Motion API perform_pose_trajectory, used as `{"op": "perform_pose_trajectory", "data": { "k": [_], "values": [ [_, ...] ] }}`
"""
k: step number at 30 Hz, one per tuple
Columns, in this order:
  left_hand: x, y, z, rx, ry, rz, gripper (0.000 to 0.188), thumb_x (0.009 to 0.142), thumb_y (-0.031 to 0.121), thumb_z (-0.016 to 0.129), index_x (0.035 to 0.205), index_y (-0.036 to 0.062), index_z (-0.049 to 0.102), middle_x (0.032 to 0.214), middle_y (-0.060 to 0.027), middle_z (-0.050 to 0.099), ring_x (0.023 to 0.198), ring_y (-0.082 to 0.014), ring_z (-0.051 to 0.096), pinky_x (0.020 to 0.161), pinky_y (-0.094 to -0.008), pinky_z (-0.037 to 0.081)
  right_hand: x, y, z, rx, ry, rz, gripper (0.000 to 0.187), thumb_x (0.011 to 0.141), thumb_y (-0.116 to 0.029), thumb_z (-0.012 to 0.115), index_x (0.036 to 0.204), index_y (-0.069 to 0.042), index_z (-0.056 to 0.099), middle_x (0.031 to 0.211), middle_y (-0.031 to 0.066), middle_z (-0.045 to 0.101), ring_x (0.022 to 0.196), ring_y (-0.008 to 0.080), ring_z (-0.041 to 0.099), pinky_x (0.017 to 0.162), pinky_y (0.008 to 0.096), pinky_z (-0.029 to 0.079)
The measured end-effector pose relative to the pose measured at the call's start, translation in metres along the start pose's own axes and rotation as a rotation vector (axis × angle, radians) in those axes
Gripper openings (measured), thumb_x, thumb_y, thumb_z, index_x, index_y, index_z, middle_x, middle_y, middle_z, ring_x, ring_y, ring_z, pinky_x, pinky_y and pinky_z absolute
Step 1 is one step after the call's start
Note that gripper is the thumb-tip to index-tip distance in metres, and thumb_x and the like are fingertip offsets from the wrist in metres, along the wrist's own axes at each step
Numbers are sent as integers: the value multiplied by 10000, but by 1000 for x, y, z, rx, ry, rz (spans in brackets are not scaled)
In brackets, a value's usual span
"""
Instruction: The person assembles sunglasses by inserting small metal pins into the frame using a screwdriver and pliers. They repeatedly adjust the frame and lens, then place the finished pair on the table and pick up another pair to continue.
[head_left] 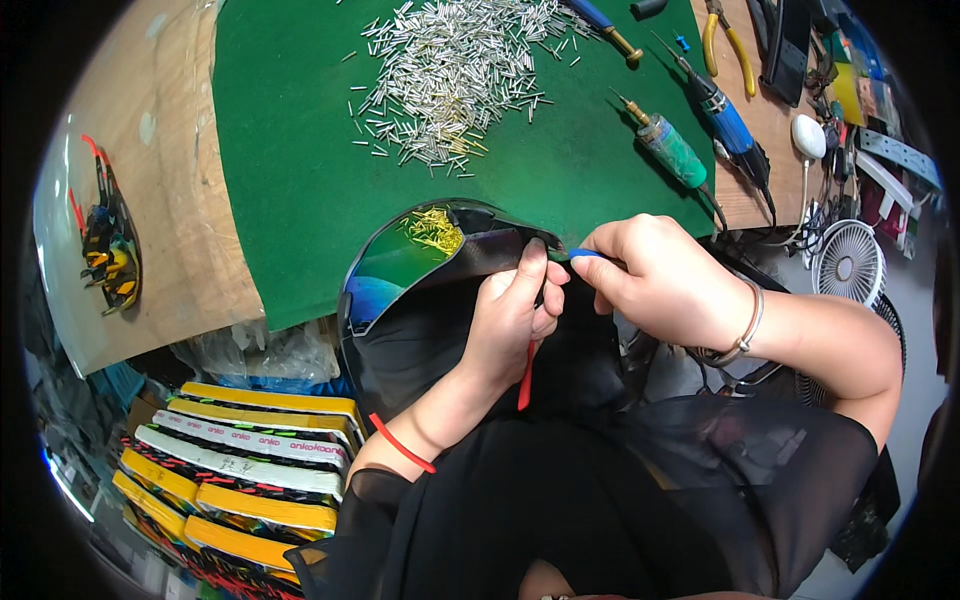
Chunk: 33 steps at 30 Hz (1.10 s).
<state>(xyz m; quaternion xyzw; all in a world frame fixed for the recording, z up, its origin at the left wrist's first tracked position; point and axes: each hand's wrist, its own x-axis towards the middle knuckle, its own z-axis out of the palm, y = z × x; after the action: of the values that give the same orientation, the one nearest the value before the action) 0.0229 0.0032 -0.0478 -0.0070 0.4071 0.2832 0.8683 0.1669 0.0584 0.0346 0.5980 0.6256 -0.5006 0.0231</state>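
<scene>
My left hand (510, 318) is closed, thumb on top, around a slim dark piece whose red end (526, 378) sticks out below the fist. Close beside it, my right hand (640, 265) pinches a small blue-handled tool (585, 254). The tool's working end meets the area by my left thumb and is too small to make out. Under and left of my hands, a dark-rimmed curved tray (385, 290) rests at the table edge over my lap. Small brass-coloured pins (434, 230) are heaped at its far side.
A green mat (290, 150) carries a heap of silver pins (450, 80). To the right lie a green pen-shaped power tool (672, 150), a blue one (732, 125) and yellow-handled pliers (738, 55). Bundled dark parts (110, 250) lie far left; packed boxes (250, 465) stand lower left, a fan (848, 262) right.
</scene>
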Motion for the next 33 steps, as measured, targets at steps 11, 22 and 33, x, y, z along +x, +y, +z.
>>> {"op": "perform_pose_trajectory", "data": {
  "k": [11,22,33],
  "values": [
    [2,-1,-1,70,34,-17,352,925,361,411,788,48,494,550,15,445,407,-43,321,381,-189,239,-15,14,18,-1024,292,-643,167,639,-142,593,739,-28,523,657,53,514,508,180,541,419,290,427],
    [2,0,-2,-4,-38,-25,341,934,343,403,828,29,485,571,2,458,406,-37,303,376,-184,225,-8,4,15,-851,354,-591,206,750,-234,569,640,-76,496,532,52,490,458,161,547,410,262,444],
    [0,-2,1,-26,-18,6,370,929,361,416,821,22,518,587,2,466,407,-35,303,378,-185,216,-11,-1,12,-773,335,-457,218,776,-241,563,673,-69,476,550,56,472,423,169,530,391,279,440]
  ]
}}
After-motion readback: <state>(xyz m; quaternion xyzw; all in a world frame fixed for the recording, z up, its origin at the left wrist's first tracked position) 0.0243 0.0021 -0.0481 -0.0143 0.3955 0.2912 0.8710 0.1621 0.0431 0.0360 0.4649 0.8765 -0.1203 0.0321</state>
